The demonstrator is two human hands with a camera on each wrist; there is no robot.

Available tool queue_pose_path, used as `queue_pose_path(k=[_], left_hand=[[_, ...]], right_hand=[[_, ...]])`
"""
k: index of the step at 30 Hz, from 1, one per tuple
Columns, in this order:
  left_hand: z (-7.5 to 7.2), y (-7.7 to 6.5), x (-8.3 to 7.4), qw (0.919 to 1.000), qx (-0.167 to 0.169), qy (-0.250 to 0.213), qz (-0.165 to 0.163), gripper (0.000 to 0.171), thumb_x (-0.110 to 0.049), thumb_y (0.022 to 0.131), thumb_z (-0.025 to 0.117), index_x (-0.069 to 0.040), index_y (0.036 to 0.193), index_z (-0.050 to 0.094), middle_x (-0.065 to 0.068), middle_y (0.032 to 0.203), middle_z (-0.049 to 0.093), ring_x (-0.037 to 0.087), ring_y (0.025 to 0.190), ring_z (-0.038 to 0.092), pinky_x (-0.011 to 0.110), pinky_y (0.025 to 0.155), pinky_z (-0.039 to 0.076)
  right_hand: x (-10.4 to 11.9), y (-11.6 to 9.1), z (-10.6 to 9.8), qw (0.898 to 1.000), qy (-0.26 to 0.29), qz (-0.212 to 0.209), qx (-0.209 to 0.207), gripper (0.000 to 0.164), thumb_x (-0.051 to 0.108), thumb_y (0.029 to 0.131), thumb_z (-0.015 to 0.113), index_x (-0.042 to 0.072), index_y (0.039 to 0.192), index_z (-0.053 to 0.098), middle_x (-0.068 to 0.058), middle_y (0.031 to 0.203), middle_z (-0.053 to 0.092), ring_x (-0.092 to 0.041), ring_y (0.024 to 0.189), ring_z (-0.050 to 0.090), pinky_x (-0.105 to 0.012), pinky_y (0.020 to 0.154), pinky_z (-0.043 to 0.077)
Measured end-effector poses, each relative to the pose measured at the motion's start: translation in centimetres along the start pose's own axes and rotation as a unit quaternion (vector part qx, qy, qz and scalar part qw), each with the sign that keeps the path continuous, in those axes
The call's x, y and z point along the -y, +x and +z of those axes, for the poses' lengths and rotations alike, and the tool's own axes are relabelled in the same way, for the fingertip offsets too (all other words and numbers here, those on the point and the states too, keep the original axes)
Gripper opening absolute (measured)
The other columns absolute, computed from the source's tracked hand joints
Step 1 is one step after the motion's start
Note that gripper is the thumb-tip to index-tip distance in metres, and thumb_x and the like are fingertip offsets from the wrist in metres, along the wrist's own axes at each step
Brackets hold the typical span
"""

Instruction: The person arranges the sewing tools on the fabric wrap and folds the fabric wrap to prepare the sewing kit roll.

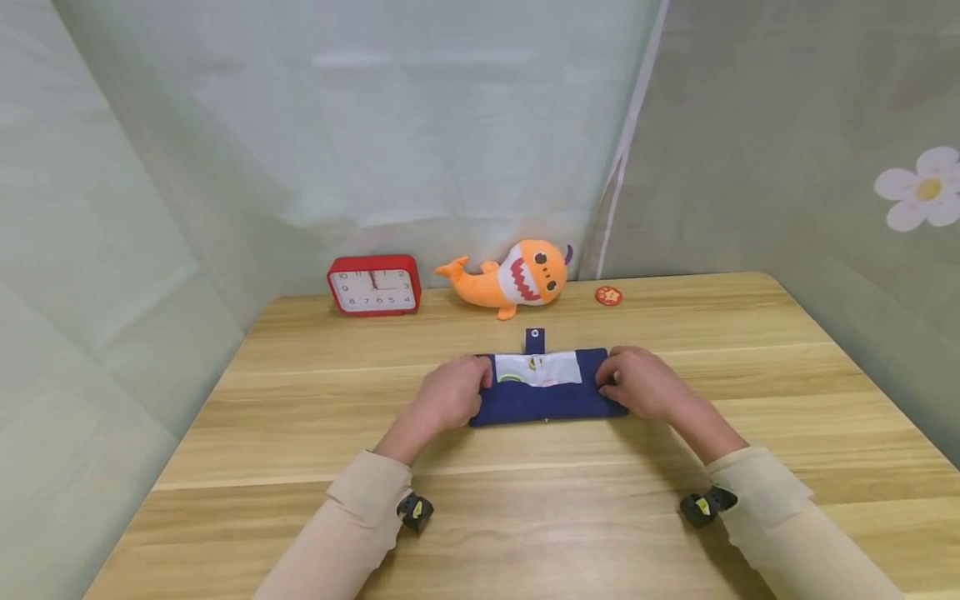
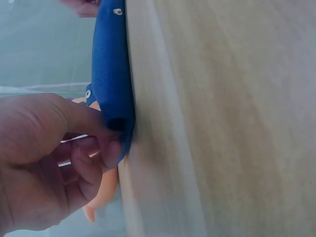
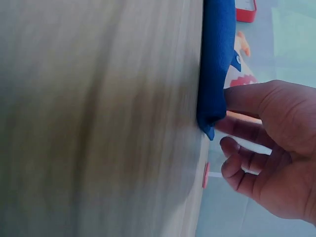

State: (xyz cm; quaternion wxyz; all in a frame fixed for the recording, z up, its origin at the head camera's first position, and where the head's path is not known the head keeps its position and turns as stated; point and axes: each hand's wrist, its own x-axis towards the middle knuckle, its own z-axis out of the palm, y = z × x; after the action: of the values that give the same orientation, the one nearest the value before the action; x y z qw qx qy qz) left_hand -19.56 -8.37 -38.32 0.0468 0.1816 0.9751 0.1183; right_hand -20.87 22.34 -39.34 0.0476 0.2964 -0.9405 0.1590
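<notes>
A folded navy fabric pouch (image 1: 540, 406) lies across the middle of the table, its long side facing me. A white printed panel (image 1: 551, 367) shows along its far part, and a short snap strap (image 1: 535, 341) sticks out from the far edge. My left hand (image 1: 454, 390) pinches the pouch's left end between thumb and fingers; the left wrist view shows the folded layers (image 2: 117, 116) there. At the right end, my right hand (image 1: 643, 382) holds the fold with thumb and index finger, the other fingers loosely curled in the right wrist view.
Along the table's back edge stand a red clock (image 1: 375, 286) and an orange plush shark (image 1: 510, 277). A small round red piece (image 1: 608, 296) with a flower pattern lies to the shark's right. Pale curtains (image 1: 465, 125) hang behind the wooden table (image 1: 555, 517).
</notes>
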Motion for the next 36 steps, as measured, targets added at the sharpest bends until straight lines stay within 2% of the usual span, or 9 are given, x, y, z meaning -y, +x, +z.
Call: queue_pose_path(k=[3,7,10,12,17,20,24,31,36], left_hand=[[0.0,-0.2,0.0,0.9999,-0.006,0.005,0.012,0.016,0.004,0.088,0.068,-0.011,0.094,0.07,0.005,0.097,0.07,0.023,0.092,0.065,0.042,0.081,0.057],[-0.3,-0.7,0.1,0.9998,-0.005,0.006,0.018,0.016,-0.001,0.093,0.067,-0.008,0.1,0.079,0.007,0.106,0.077,0.026,0.104,0.071,0.045,0.092,0.059],[-0.8,-1.2,0.1,0.9997,0.016,0.001,0.017,0.022,-0.006,0.096,0.064,-0.007,0.109,0.081,0.009,0.115,0.079,0.028,0.116,0.071,0.047,0.099,0.057],[-1.0,-1.5,0.2,0.9992,0.037,-0.005,0.014,0.025,-0.01,0.097,0.064,-0.007,0.116,0.081,0.009,0.122,0.078,0.028,0.124,0.069,0.049,0.104,0.055],[-1.5,-2.1,0.3,0.9966,0.082,-0.008,0.004,0.037,-0.024,0.094,0.072,-0.009,0.129,0.075,0.008,0.134,0.073,0.027,0.128,0.065,0.049,0.107,0.052],[-1.6,-2.4,0.3,0.9956,0.094,-0.002,0.003,0.045,-0.029,0.091,0.078,-0.01,0.132,0.073,0.009,0.137,0.071,0.027,0.129,0.063,0.049,0.107,0.052],[-1.6,-2.5,0.4,0.9956,0.093,0.0,0.006,0.049,-0.029,0.088,0.083,-0.011,0.133,0.073,0.009,0.137,0.071,0.029,0.13,0.062,0.051,0.109,0.05],[-1.3,-2.6,0.5,0.9968,0.078,0.0,0.015,0.047,-0.024,0.088,0.085,-0.01,0.131,0.073,0.009,0.134,0.072,0.029,0.127,0.065,0.05,0.109,0.051],[-1.1,-2.6,0.7,0.9976,0.064,0.004,0.026,0.042,-0.024,0.089,0.084,-0.01,0.127,0.073,0.009,0.128,0.074,0.028,0.12,0.068,0.049,0.104,0.054]], right_hand=[[-0.2,-0.1,-0.2,1.0,-0.008,-0.013,0.008,0.007,0.005,0.087,0.08,0.007,0.093,0.083,-0.005,0.092,0.075,-0.027,0.089,0.072,-0.049,0.085,0.058],[-0.1,-0.4,-0.9,0.999,-0.003,-0.003,0.045,0.015,0.015,0.093,0.077,0.006,0.103,0.083,-0.009,0.103,0.08,-0.032,0.101,0.075,-0.052,0.093,0.058],[0.1,-0.7,-1.5,0.997,0.006,0.016,0.079,0.028,0.026,0.095,0.076,0.004,0.112,0.081,-0.013,0.113,0.079,-0.036,0.112,0.074,-0.055,0.099,0.055],[0.1,-1.0,-1.7,0.994,0.01,0.032,0.103,0.038,0.032,0.093,0.078,0.004,0.119,0.078,-0.015,0.121,0.077,-0.033,0.114,0.072,-0.057,0.102,0.054],[0.2,-1.4,-2.0,0.988,0.007,0.059,0.14,0.054,0.029,0.087,0.084,0.006,0.134,0.071,-0.007,0.113,0.073,-0.02,0.089,0.061,-0.05,0.095,0.053],[0.2,-1.6,-2.0,0.989,0.002,0.057,0.137,0.055,0.021,0.085,0.085,0.005,0.136,0.07,-0.004,0.107,0.07,-0.018,0.081,0.055,-0.044,0.087,0.05],[0.3,-1.7,-1.9,0.991,-0.005,0.047,0.126,0.055,0.014,0.082,0.085,0.004,0.134,0.07,-0.008,0.116,0.072,-0.019,0.084,0.056,-0.046,0.088,0.053],[0.2,-1.8,-1.9,0.992,-0.001,0.048,0.119,0.054,0.014,0.082,0.084,0.004,0.133,0.07,-0.008,0.117,0.073,-0.02,0.087,0.057,-0.046,0.087,0.052],[-0.1,-2.0,-1.9,0.993,0.012,0.046,0.111,0.048,0.015,0.084,0.08,0.005,0.131,0.071,-0.007,0.109,0.072,-0.015,0.074,0.052,-0.042,0.081,0.049]])
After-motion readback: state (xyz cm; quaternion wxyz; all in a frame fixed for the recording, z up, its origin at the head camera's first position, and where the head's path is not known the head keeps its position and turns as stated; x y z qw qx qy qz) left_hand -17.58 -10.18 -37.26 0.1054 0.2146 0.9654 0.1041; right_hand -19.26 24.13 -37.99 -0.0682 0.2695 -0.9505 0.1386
